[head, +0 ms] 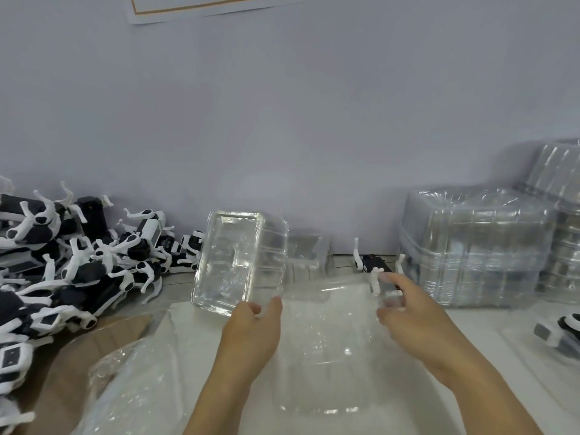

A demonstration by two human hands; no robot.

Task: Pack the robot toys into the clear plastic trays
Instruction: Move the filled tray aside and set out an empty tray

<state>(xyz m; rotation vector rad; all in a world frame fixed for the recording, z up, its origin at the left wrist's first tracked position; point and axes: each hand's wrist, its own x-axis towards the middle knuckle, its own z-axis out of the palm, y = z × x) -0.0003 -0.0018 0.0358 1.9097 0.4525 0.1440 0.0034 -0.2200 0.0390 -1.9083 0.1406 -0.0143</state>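
**packer_01:** So at that point my left hand (pixel 251 331) was pinching the near edge of a clear moulded plastic tray (pixel 238 262), thumb and fingers curled on its rim, and the tray was tipped up off the white tabletop (pixel 470 321) with its far end raised toward the pale wall (pixel 282 105).

**benchlurker:** And the right one?

**packer_01:** My right hand (pixel 414 324) was reaching forward over a flat clear plastic sheet (pixel 326 350) lying in front of me. Fingers were blurred, so honestly I couldn't tell if they were closed on anything. They sat right by a small black-and-white robot toy (pixel 373 266) lying on its back with its white legs sticking up, near the wall.

**benchlurker:** Where was the rest of the stock?

**packer_01:** Big jumbled heap of black-and-white robot toys (pixel 78 265) on my left, partly on brown cardboard (pixel 94 340). Tall stacks of clear plastic trays (pixel 477 246) on the right against the wall. One more robot toy (pixel 561 335) at the far right edge, lying in a clear tray there. Crinkled clear plastic bag (pixel 135 381) near my left forearm.
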